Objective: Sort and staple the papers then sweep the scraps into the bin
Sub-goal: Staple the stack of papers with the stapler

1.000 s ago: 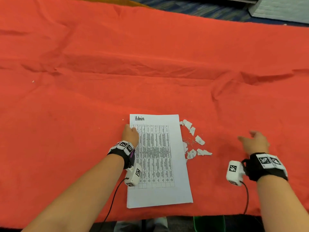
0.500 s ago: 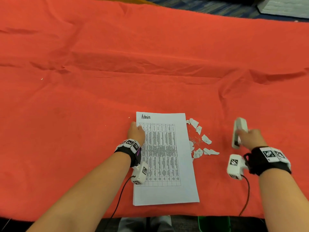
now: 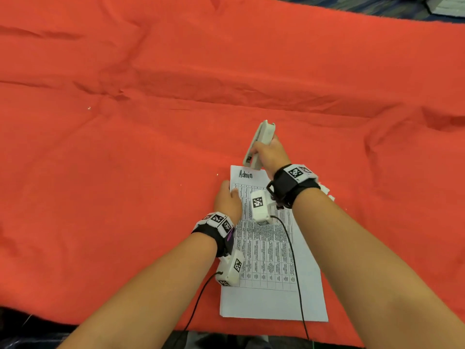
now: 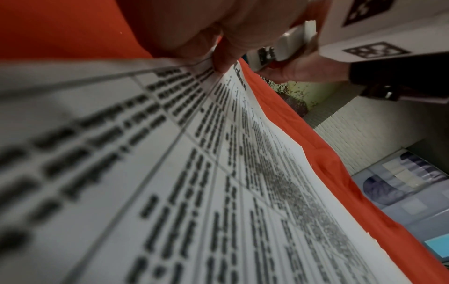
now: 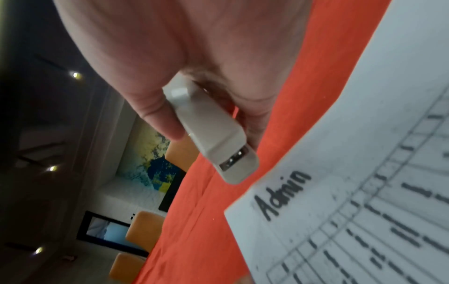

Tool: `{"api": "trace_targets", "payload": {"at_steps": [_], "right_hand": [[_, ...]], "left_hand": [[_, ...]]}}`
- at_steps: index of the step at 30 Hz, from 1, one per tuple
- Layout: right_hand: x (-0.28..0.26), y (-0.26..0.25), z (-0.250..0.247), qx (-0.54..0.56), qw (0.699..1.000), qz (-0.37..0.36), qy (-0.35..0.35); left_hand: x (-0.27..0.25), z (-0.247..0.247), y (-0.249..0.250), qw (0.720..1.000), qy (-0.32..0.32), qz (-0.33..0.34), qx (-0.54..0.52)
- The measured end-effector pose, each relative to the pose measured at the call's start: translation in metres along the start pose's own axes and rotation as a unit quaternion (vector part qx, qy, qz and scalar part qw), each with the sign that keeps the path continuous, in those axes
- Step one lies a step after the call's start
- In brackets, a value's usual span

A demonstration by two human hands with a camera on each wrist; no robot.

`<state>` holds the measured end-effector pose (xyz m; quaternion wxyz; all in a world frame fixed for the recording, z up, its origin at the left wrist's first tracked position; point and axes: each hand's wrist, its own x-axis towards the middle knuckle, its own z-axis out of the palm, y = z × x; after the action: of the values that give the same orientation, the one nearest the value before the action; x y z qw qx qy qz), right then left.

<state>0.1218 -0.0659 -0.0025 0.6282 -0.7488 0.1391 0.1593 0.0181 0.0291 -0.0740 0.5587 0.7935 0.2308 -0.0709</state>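
Note:
A stack of printed papers (image 3: 271,250) headed "Admin" lies on the red cloth near the front edge. My left hand (image 3: 227,197) sits at the stack's upper left edge, and in the left wrist view its thumb (image 4: 223,57) pinches the papers (image 4: 218,173) there. My right hand (image 3: 266,152) grips a white stapler (image 3: 260,142) just beyond the top left corner of the stack. In the right wrist view the stapler (image 5: 211,134) is held between thumb and fingers, its mouth pointing at the "Admin" corner (image 5: 282,194) without touching it. A few paper scraps (image 3: 326,192) peek out beside my right wrist; the rest are hidden.
The red cloth (image 3: 125,147) covers the whole table, with wrinkles across the middle and right. A tiny white speck (image 3: 88,108) lies far left. Orange chairs (image 5: 143,228) stand beyond the table's far side. The table's front edge runs just below the papers.
My right hand took up the stapler on the right and carried it left to the papers' top left corner. The left hand stayed at the stack's edge.

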Motion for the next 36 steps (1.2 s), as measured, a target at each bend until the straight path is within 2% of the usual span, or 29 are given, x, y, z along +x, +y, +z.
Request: {"api": "trace_targets", "payload": {"at_steps": [12, 27, 36], "right_hand": [[0.006, 0.026, 0.021, -0.039, 0.997, -0.071, 0.010], [0.017, 0.010, 0.037, -0.078, 0.992, -0.098, -0.006], [0.022, 0.010, 0.038, -0.049, 0.994, -0.078, 0.050]], "left_hand": [[-0.006, -0.002, 0.000, 0.998, -0.017, 0.047, -0.034], [-0.008, -0.003, -0.003, 0.999, -0.025, 0.046, -0.008], [-0.014, -0.016, -0.002, 0.994, -0.091, 0.049, -0.045]]}}
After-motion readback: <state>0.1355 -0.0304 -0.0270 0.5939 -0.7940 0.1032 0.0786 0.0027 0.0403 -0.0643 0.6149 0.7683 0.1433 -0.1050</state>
